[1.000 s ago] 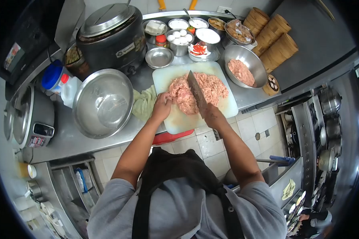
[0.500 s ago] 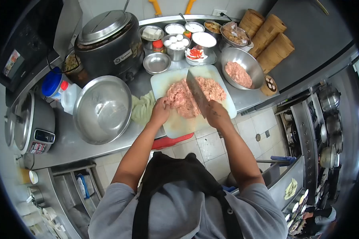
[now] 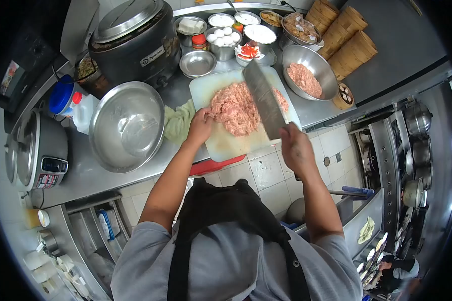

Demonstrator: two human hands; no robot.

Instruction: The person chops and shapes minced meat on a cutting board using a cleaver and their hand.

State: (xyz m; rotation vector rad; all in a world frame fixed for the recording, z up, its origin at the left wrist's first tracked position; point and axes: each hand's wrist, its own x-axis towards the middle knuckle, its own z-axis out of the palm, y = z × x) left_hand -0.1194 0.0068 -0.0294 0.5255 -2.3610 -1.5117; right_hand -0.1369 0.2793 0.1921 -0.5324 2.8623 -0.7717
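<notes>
Ground meat (image 3: 233,110) lies in a mound on the white cutting board (image 3: 223,146). My right hand (image 3: 297,149) is wrapped round the handle of a wide cleaver (image 3: 265,100), whose blade slants over the right part of the meat and hides some of it. At the meat's left edge, my left hand (image 3: 201,125) touches it with curled fingertips; whether it pinches any is hard to see. More ground meat (image 3: 305,80) sits in a steel bowl (image 3: 327,75) to the upper right of the board.
A large steel bowl (image 3: 127,126) and a green cloth (image 3: 179,121) lie left of the board. Behind it stand a small steel dish (image 3: 198,63), a pot of eggs (image 3: 223,37) and a black cooker (image 3: 135,50). Bamboo steamers (image 3: 351,55) stand at right. A person (image 3: 404,268) is at lower right.
The cleaver and my right hand have moved right and look raised off the meat. My left hand has stayed at the meat's left edge. The view has shifted slightly.
</notes>
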